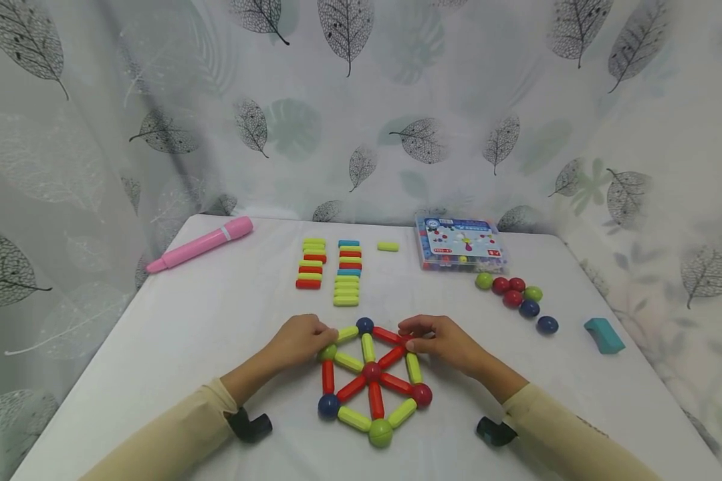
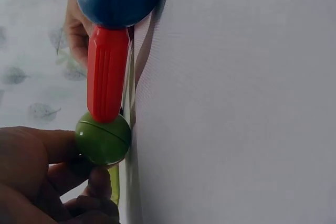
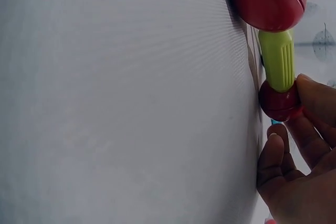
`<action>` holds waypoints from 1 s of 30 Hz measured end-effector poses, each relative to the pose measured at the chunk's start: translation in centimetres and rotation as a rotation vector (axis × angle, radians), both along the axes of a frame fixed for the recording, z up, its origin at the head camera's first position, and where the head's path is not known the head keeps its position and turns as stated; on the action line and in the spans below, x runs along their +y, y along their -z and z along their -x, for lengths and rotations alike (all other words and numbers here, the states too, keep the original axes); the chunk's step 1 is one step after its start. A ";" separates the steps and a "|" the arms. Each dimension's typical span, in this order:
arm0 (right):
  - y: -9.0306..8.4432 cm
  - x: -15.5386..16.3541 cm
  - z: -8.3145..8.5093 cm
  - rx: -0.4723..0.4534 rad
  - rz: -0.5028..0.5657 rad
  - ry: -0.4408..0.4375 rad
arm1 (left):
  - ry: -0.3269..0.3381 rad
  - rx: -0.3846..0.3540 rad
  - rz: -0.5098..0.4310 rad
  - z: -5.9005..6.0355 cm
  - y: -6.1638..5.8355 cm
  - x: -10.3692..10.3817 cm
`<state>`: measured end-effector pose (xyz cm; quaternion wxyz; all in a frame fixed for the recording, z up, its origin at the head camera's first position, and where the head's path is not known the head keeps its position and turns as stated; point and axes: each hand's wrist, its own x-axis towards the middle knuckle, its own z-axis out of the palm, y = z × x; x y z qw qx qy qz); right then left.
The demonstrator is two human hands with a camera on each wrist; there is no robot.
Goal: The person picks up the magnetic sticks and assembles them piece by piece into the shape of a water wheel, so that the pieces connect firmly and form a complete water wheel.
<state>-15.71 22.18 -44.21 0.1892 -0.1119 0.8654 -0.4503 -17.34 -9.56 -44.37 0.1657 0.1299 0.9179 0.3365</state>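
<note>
Head view: your rod-and-ball hexagon [image 1: 371, 371] lies lower centre on the counter [image 1: 228, 314], its rim apparently being adjusted. Left wrist view: your left hand [image 2: 29, 163] pinches the green ball [image 2: 103, 142], lower left. Right wrist view: your right hand [image 3: 310, 190] grasps a red ball [image 3: 278, 102], right; moving on likely calls for even grips.

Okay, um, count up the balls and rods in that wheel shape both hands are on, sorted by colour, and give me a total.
Red balls: 3
Dark blue balls: 2
Green balls: 2
Red rods: 6
Yellow-green rods: 6
Total: 19
</note>
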 end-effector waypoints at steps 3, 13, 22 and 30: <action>0.1 0.1 0.0 0.003 0.006 0.000 | -0.034 -0.041 -0.038 0.0 0.0 0.1; 0.2 0.3 -0.1 0.021 0.024 -0.011 | -0.071 -0.118 -0.126 0.2 -0.1 0.3; 0.3 0.4 0.0 0.022 0.029 -0.020 | -0.084 -0.173 -0.106 0.2 0.1 0.6; 0.1 0.3 -0.2 0.016 0.025 -0.022 | 0.035 -0.079 -0.124 -0.7 0.6 -0.2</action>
